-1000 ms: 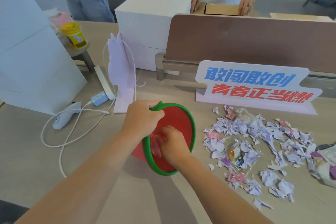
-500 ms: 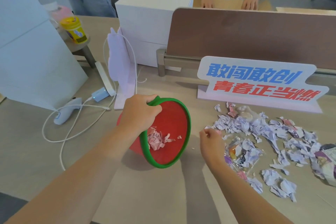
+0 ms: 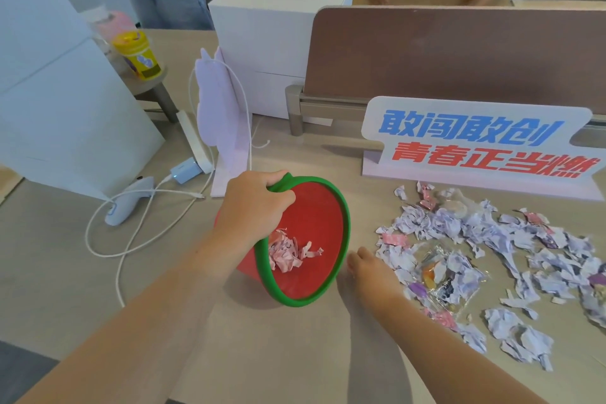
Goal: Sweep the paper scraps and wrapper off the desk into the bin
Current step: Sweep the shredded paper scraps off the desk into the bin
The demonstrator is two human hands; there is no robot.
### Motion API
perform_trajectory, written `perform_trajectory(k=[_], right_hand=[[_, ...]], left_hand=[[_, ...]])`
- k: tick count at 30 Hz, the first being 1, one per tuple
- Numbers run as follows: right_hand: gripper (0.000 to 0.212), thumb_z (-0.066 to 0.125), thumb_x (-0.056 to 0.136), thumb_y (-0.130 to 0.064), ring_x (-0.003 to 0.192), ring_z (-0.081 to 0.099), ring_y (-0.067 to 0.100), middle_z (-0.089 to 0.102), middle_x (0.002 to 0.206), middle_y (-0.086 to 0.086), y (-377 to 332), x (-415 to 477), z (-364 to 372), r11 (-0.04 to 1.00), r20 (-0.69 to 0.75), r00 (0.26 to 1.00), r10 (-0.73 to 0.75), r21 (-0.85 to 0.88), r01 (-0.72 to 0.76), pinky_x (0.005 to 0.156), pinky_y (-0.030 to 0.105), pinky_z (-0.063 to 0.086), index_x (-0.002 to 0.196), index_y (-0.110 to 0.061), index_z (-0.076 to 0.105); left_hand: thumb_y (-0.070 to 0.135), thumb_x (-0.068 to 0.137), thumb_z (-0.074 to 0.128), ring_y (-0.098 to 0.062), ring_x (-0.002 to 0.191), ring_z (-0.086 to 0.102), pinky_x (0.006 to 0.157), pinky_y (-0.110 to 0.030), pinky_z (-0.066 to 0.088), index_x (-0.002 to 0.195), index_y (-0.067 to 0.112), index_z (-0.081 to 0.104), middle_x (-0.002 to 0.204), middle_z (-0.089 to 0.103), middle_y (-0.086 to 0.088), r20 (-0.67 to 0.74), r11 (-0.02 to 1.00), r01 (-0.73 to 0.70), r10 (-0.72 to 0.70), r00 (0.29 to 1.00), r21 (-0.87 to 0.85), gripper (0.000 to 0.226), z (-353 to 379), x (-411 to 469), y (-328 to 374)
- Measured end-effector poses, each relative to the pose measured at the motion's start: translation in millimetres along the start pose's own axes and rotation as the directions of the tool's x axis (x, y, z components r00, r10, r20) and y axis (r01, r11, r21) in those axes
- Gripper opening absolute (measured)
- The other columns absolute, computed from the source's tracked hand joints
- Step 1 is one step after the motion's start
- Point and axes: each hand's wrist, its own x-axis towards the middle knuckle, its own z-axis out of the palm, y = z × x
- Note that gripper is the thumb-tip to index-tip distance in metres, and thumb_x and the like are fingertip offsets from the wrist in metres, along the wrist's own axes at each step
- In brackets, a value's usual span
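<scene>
While my left hand (image 3: 252, 210) curls round the green rim of the red bin (image 3: 314, 226) and holds it tipped with its mouth to the right, my right hand (image 3: 372, 274) rests on the worktop (image 3: 295, 354) just beside that rim, fingers loose, holding nothing I can see. A few pink scraps (image 3: 288, 254) sit inside the bin. The paper scraps (image 3: 492, 233) and clear wrapper (image 3: 439, 275) lie to the right of that hand, before the lettered sign (image 3: 475, 141).
</scene>
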Motion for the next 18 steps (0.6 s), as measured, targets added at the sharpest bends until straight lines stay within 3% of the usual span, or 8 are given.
perform_trajectory(k=[2, 3, 5, 6, 8, 10, 14, 18], right_hand=[[0.02, 0.042, 0.085, 0.002, 0.087, 0.058, 0.028, 0.049, 0.099, 0.008, -1, -1, -7, 0.994, -0.019, 0.997, 0.077, 0.082, -0.075, 0.068, 0.035, 0.046, 0.1, -0.009, 0.05], [0.025, 0.04, 0.081, 0.009, 0.08, 0.056, 0.027, 0.05, 0.092, 0.008, -1, -2, -13, 0.967, -0.073, 0.984, 0.164, 0.211, -0.145, 0.062, 0.033, 0.045, 0.091, -0.011, 0.05], [0.03, 0.035, 0.073, 0.015, 0.066, 0.046, 0.023, 0.048, 0.074, 0.005, -2, -6, -26, 0.833, -0.215, 0.907, 0.361, 0.512, -0.209, 0.05, 0.026, 0.033, 0.071, -0.013, 0.046], [0.027, 0.037, 0.075, 0.014, 0.065, 0.044, 0.021, 0.049, 0.071, 0.004, -7, -8, -34, 0.778, -0.297, 0.865, 0.406, 0.608, -0.157, 0.049, 0.023, 0.031, 0.068, -0.011, 0.046], [0.022, 0.045, 0.083, 0.007, 0.067, 0.048, 0.014, 0.055, 0.074, 0.002, -25, -13, -54, 0.767, -0.402, 0.854, 0.33, 0.641, 0.005, 0.054, 0.012, 0.035, 0.072, -0.008, 0.057], [0.018, 0.051, 0.087, -0.002, 0.073, 0.054, 0.01, 0.062, 0.081, -0.003, -48, -12, -67, 0.77, -0.405, 0.897, 0.177, 0.624, 0.13, 0.062, 0.008, 0.036, 0.084, -0.01, 0.067], [0.014, 0.059, 0.085, -0.011, 0.078, 0.063, 0.02, 0.073, 0.087, 0.005, -62, -6, -68, 0.825, -0.365, 0.929, 0.057, 0.541, 0.161, 0.076, 0.027, 0.048, 0.093, -0.016, 0.07], [0.013, 0.064, 0.083, -0.019, 0.082, 0.062, 0.021, 0.072, 0.088, 0.007, -67, -14, -70, 0.84, -0.401, 0.914, 0.066, 0.516, 0.166, 0.068, 0.016, 0.035, 0.089, -0.01, 0.072]], left_hand=[[0.022, 0.073, 0.06, -0.019, 0.052, 0.059, 0.055, -0.036, 0.052, 0.078, 0.048, 0.067, 0.066, 0.071, -0.001, -0.001, 1.0, 0.005, -0.005, 1.0, 0.006, 0.027, 0, 1, 1], [0.022, 0.073, 0.06, -0.018, 0.05, 0.055, 0.054, -0.037, 0.052, 0.077, 0.045, 0.067, 0.066, 0.07, -0.005, 0.001, 1.0, 0.002, -0.002, 1.0, 0.014, 0.024, 0, 2, 0], [0.022, 0.072, 0.059, -0.016, 0.048, 0.049, 0.054, -0.04, 0.051, 0.071, 0.039, 0.061, 0.07, 0.069, -0.013, 0.002, 1.0, -0.002, 0.002, 1.0, 0.03, 0.017, -1, 2, 0], [0.022, 0.072, 0.059, -0.015, 0.048, 0.048, 0.055, -0.041, 0.051, 0.069, 0.038, 0.059, 0.072, 0.069, -0.014, -0.005, 1.0, 0.003, -0.003, 1.0, 0.03, 0.017, -2, 3, 0], [0.022, 0.072, 0.059, -0.016, 0.047, 0.048, 0.055, -0.041, 0.051, 0.066, 0.039, 0.058, 0.07, 0.07, -0.013, -0.014, 0.999, 0.015, -0.014, 1.0, 0.029, 0.019, -3, 3, 0], [0.021, 0.072, 0.06, -0.015, 0.046, 0.047, 0.052, -0.039, 0.05, 0.068, 0.037, 0.056, 0.07, 0.069, -0.014, -0.006, 1.0, 0.013, -0.013, 1.0, 0.027, 0.017, -2, 2, 3], [0.018, 0.072, 0.059, -0.013, 0.05, 0.044, 0.055, -0.038, 0.048, 0.071, 0.034, 0.049, 0.074, 0.068, -0.018, 0.015, 0.999, -0.021, 0.02, 1.0, 0.038, 0.018, 1, -2, 6], [0.018, 0.071, 0.06, -0.012, 0.051, 0.046, 0.056, -0.038, 0.05, 0.071, 0.033, 0.049, 0.069, 0.065, -0.015, 0.023, 0.999, -0.037, 0.036, 0.999, 0.035, 0.018, 4, -4, 7]])
